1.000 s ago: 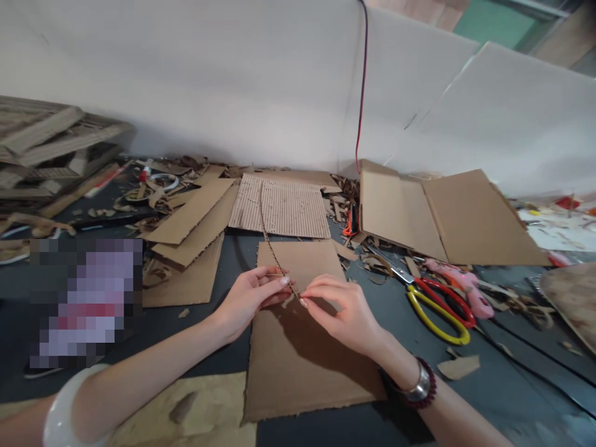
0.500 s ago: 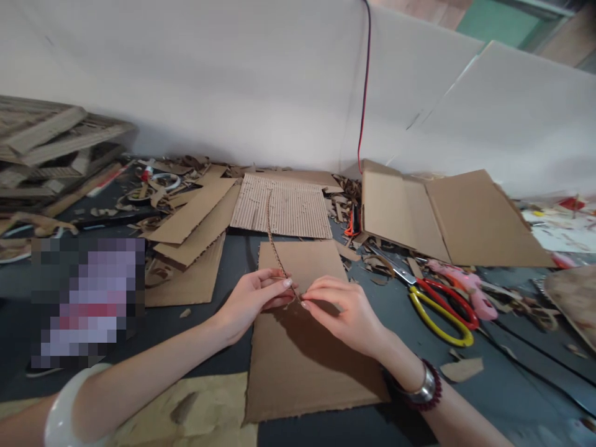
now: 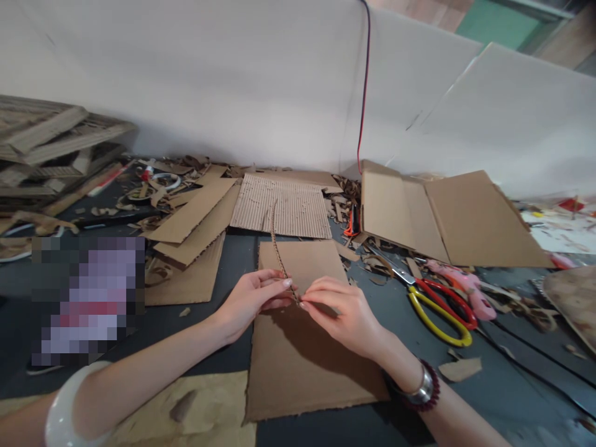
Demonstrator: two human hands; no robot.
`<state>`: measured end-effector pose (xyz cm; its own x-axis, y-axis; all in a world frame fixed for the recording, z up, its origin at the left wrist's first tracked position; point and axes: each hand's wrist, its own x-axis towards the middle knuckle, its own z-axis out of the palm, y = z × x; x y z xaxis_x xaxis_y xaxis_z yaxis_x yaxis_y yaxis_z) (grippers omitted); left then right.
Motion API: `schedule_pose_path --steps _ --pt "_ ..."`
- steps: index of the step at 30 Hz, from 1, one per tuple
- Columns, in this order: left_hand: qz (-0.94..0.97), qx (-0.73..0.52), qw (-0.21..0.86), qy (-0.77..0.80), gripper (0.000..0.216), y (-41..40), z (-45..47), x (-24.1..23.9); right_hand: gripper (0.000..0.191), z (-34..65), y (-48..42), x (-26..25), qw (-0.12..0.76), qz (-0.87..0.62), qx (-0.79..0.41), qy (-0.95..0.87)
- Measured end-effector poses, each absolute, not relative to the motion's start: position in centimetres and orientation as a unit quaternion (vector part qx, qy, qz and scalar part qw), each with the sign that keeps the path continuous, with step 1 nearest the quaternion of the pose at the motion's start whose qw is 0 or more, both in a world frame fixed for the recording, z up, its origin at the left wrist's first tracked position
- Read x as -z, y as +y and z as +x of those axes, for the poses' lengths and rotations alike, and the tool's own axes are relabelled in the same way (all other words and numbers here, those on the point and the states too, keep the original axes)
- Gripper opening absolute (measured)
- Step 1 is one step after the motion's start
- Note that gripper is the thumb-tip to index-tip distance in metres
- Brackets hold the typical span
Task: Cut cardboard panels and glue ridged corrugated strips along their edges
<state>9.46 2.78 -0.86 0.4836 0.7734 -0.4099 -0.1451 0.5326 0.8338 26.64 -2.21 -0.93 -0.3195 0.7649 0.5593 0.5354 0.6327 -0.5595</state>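
A thin, slightly curved cardboard strip (image 3: 278,248), its corrugated edge showing, rises away from me above a flat cardboard sheet (image 3: 298,379). My left hand (image 3: 256,295) is closed on the strip near its lower part, thumb on top. At the strip's near end, my right hand (image 3: 339,313) pinches with thumb and fingertips. Both hands are close together over the sheet and cast a shadow on it. Beyond them lies a cardboard piece with exposed ridges (image 3: 288,205).
Scissors with red and yellow handles (image 3: 442,310) and a pink glue gun (image 3: 470,285) lie to the right. Cardboard pieces (image 3: 190,217) are stacked at left, and a folded cardboard (image 3: 484,217) stands at back right. Scraps litter the dark table (image 3: 195,347).
The strip has slid slightly towards me between my hands, its far tip now lower and a little further right. My hands have barely moved.
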Motion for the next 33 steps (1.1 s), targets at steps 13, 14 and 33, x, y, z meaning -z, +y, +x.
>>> schedule_pose_path --steps 13,14,33 --pt "0.369 -0.289 0.788 0.399 0.023 2.59 9.52 0.87 0.011 26.50 -2.40 0.96 0.420 -0.411 -0.127 -0.799" --pt "0.368 -0.291 0.789 0.397 0.022 2.62 9.49 0.87 0.011 26.50 -2.38 0.93 0.420 -0.409 -0.130 -0.799" --pt "0.363 -0.291 0.787 0.405 0.022 2.60 9.48 0.81 0.012 26.44 -2.58 1.04 0.425 -0.399 -0.126 -0.803"
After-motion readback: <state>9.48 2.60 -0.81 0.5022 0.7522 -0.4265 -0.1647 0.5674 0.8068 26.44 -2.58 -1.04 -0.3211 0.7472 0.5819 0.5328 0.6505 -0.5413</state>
